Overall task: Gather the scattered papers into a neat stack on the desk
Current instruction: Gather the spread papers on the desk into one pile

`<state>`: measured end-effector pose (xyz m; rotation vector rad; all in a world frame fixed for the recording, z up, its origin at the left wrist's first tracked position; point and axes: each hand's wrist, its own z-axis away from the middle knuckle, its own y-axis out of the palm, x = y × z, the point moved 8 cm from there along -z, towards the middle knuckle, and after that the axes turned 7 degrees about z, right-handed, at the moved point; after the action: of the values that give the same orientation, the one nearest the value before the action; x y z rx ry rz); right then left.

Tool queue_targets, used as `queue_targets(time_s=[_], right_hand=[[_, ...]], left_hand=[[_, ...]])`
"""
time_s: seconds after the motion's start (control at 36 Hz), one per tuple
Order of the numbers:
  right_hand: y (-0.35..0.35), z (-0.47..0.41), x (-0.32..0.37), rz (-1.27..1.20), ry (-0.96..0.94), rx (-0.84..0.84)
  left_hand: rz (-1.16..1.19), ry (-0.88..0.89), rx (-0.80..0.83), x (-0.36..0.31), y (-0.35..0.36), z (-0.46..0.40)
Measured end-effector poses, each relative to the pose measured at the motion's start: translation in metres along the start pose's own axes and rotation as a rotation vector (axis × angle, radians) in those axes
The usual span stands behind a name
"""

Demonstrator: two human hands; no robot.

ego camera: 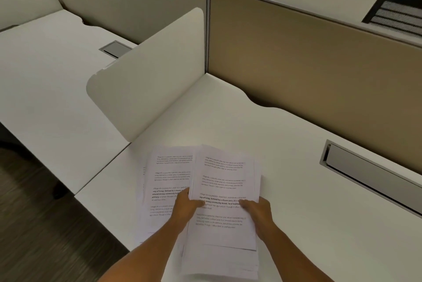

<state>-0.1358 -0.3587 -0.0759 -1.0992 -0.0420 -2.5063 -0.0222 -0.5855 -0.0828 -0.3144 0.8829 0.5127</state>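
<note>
A thick bundle of white printed sheets [222, 181] is held over the near part of the white desk [296, 190]. My left hand [187, 207] grips its left edge with the thumb on top. My right hand [257, 209] grips its right edge the same way. The bundle's lower sheets are fanned out unevenly at the bottom. To its left, more printed papers [169, 181] lie flat on the desk, partly covered by the bundle and my left forearm.
A white rounded divider panel [150, 76] stands at the desk's left. A tan partition wall [308, 60] runs along the back. A grey cable hatch [365, 172] sits in the desk at right. The desk's front-left edge drops to dark floor [45, 236].
</note>
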Motion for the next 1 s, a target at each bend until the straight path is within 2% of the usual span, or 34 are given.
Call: queue_targets(time_s=[0.22, 0.53, 0.78, 1.0], right_hand=[[0.02, 0.017, 0.023, 0.017, -0.039, 0.082], [0.078, 0.032, 0.057, 0.093, -0.118, 0.216], [0.128, 0.027, 0.066, 0.179, -0.14, 0.254], [0.155, 0.013, 0.051, 0.272, -0.091, 0.224]], left_hand=[[0.05, 0.106, -0.006, -0.027, -0.022, 0.022], [0.114, 0.212, -0.134, -0.047, -0.089, 0.048], [0.1, 0.192, -0.251, -0.043, -0.137, 0.055], [0.122, 0.123, -0.259, -0.013, -0.152, 0.033]])
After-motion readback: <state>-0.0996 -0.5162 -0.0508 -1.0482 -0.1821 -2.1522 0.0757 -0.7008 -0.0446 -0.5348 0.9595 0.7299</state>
